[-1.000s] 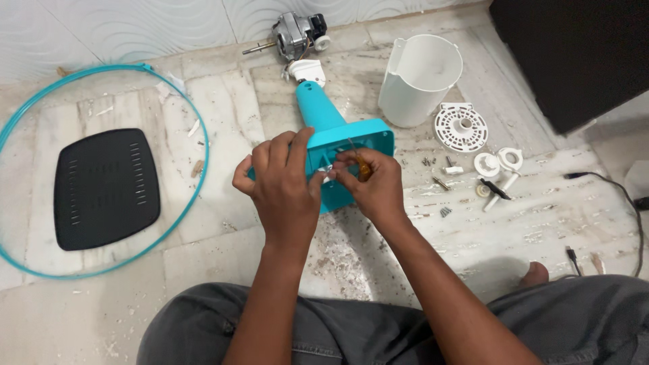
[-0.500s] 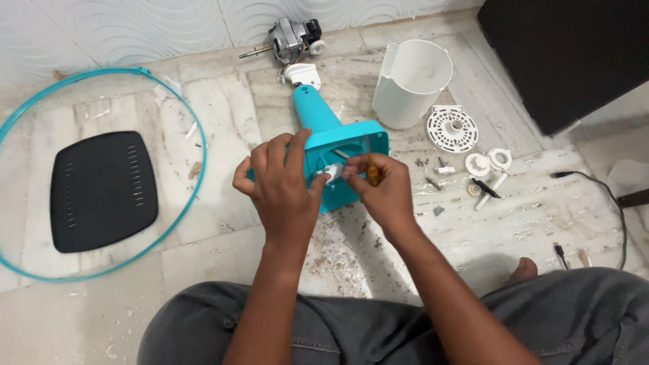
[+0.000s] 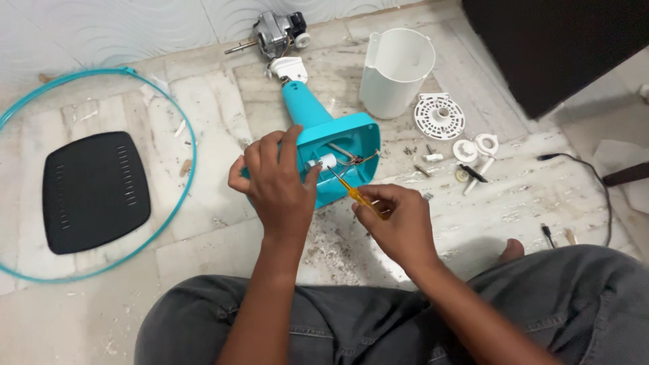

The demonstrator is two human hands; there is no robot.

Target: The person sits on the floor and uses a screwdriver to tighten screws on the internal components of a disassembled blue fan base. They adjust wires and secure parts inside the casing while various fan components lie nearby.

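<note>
A teal fan base [image 3: 323,132] lies on its side on the marble floor, its open underside facing me. My left hand [image 3: 274,186] grips the near edge of the base, thumb close to a small white part [image 3: 323,161] with wires inside. My right hand [image 3: 399,220] holds a small screwdriver with a yellow handle [image 3: 356,195]; its metal tip points up into the base's cavity near the white part.
A fan motor [image 3: 274,32] lies at the top. A white cylindrical housing [image 3: 395,71], a round white grille piece [image 3: 439,116], small white knobs and screws [image 3: 473,152] sit to the right. A teal ring [image 3: 191,155] encircles a black plate [image 3: 91,189] at left. A black cable [image 3: 595,182] runs at right.
My right hand has drawn back from the base toward me, so the screwdriver shaft now shows. The view has shifted slightly; my left hand stays on the base.
</note>
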